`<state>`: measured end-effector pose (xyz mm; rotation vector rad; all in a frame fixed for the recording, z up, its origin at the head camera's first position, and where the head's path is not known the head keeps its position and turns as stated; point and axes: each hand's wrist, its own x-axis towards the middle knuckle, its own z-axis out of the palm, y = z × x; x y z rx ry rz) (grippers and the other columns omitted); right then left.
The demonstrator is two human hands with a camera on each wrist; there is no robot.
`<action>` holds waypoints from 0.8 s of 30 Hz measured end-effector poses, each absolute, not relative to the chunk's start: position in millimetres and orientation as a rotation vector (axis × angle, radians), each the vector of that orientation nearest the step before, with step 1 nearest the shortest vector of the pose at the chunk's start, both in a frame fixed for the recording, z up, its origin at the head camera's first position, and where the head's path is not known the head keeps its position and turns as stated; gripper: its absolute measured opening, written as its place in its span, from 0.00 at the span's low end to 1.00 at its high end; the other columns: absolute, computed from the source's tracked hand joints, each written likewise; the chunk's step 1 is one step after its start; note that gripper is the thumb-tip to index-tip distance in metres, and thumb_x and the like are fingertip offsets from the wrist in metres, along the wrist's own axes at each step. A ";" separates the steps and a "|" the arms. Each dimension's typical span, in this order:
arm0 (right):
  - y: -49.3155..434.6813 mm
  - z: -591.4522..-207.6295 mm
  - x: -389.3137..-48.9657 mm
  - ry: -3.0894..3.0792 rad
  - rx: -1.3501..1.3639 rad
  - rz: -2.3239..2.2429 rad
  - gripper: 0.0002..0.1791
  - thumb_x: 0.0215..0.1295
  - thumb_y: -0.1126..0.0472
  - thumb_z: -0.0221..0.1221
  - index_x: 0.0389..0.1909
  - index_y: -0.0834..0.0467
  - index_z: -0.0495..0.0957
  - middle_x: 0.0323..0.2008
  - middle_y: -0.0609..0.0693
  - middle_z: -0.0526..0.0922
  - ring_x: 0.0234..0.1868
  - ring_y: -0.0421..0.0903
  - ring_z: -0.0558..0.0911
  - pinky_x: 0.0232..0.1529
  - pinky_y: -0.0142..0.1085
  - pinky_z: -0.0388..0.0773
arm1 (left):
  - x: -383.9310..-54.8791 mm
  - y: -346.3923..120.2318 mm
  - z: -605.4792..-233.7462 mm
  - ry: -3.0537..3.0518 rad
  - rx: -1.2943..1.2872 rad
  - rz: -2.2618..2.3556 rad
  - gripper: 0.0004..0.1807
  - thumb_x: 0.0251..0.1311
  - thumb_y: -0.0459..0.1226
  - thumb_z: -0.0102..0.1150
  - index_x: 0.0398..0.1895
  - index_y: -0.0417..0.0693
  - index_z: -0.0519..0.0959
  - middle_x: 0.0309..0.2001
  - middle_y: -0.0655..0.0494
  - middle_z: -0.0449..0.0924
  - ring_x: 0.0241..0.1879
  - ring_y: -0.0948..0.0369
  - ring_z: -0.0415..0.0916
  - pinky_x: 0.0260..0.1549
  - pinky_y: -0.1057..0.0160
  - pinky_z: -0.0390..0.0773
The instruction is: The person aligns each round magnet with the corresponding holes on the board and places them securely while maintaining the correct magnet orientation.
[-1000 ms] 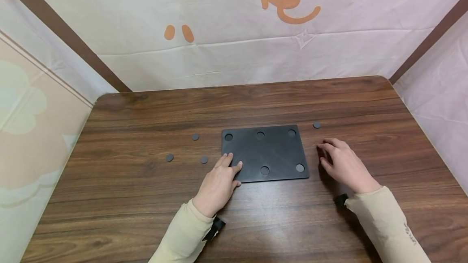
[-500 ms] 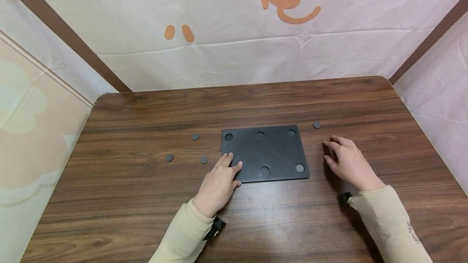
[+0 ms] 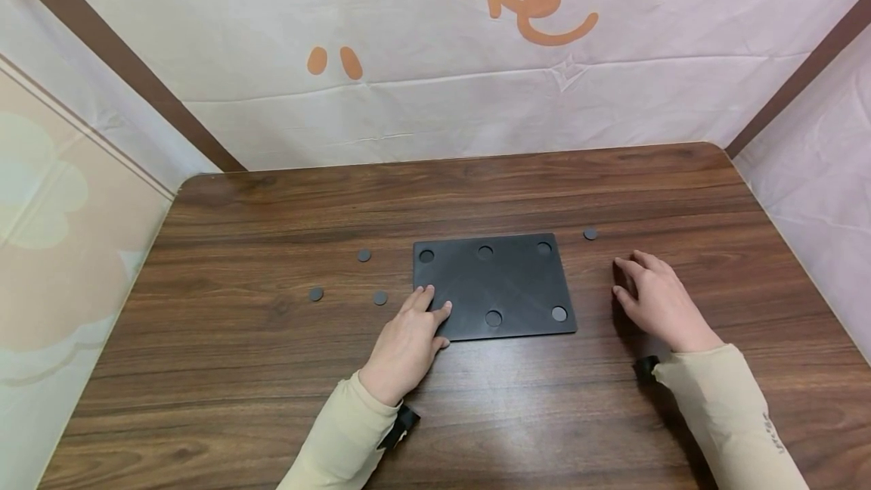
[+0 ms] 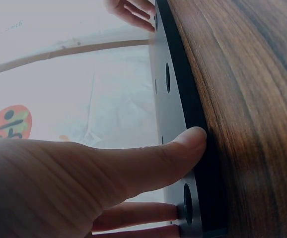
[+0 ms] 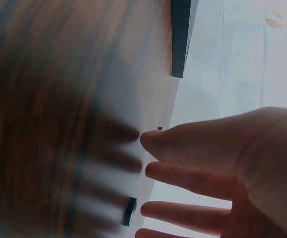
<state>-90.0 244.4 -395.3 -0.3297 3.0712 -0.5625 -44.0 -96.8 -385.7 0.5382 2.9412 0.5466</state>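
Observation:
My left hand [image 3: 403,346] rests on the near left corner of a thin black board [image 3: 490,286] with round recesses. In the left wrist view its thumb [image 4: 183,146] presses the board's front edge, fingers lying on top. A grey disc [image 3: 559,314] fills the near right recess; the other visible recesses hold none. To the right of the board, my right hand [image 3: 663,302] hovers low over the table, fingers loosely bent and holding nothing. A dark disc [image 5: 129,211] stands just past those fingertips in the right wrist view, hidden by the hand in the head view.
Left of the board lie three loose discs: a far one [image 3: 364,255], a near one [image 3: 380,298] and a leftmost one [image 3: 316,294]. Another disc [image 3: 590,234] lies beyond the board's right corner. The wooden table [image 3: 224,354] meets a printed curtain [image 3: 442,112] behind.
My right hand has drifted right, away from the board, with its fingers still loosely bent. The left hand, the board and the visible discs have stayed put.

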 end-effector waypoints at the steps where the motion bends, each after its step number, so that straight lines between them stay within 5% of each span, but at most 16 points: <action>1: 244.8 -395.3 -90.3 3.067 -0.323 -0.558 0.24 0.60 0.67 0.58 0.56 0.75 0.72 0.57 0.80 0.67 0.59 0.75 0.65 0.60 0.64 0.61 | -44.0 -96.7 -385.7 2.942 0.538 0.547 0.24 0.54 0.36 0.67 0.55 0.39 0.80 0.62 0.33 0.69 0.65 0.42 0.65 0.52 0.48 0.77; 13: 247.7 -393.6 -92.1 3.015 -0.282 -0.516 0.23 0.63 0.68 0.57 0.57 0.75 0.72 0.57 0.78 0.67 0.56 0.75 0.68 0.56 0.65 0.65 | -44.3 -96.6 -385.8 2.941 0.536 0.543 0.24 0.54 0.36 0.67 0.55 0.39 0.80 0.62 0.33 0.69 0.65 0.42 0.65 0.52 0.48 0.77; 24: 249.4 -394.2 -92.7 3.126 -0.318 -0.565 0.14 0.56 0.75 0.57 0.44 0.77 0.79 0.45 0.71 0.78 0.46 0.70 0.77 0.45 0.60 0.74 | -43.6 -96.6 -385.9 2.930 0.528 0.548 0.24 0.54 0.36 0.67 0.56 0.39 0.79 0.63 0.33 0.69 0.66 0.42 0.65 0.52 0.48 0.77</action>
